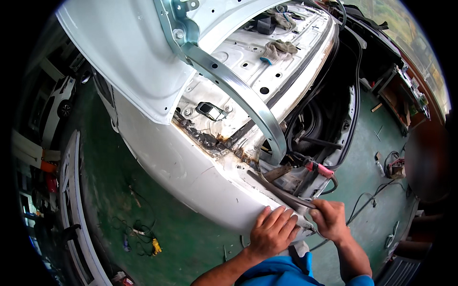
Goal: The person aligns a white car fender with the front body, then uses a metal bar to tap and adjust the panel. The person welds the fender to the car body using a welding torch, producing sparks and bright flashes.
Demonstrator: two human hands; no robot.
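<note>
My left hand (pixel 273 228) lies on the white body panel (pixel 181 176) at the lower middle, fingers stretched over its edge. Just right of it, my right hand (pixel 329 215) is closed around the near end of a long dark bar or strip (pixel 279 193), which angles up along the seam at the car's corner. Above the seam sits a rusty, dirty patch (pixel 226 145), crossed higher up by a curved metal hinge arm (pixel 245 95). A pink-and-black handled tool (pixel 318 169) lies among dark hoses in the opening, above my right hand.
The raised white lid (pixel 114 43) fills the upper left. Gloves (pixel 279 51) lie on the metal deck. Cables (pixel 138 229) and a yellow tool (pixel 156 247) lie on the green floor. A long loose panel (pixel 71 190) is at left, a cluttered bench (pixel 400 95) at right.
</note>
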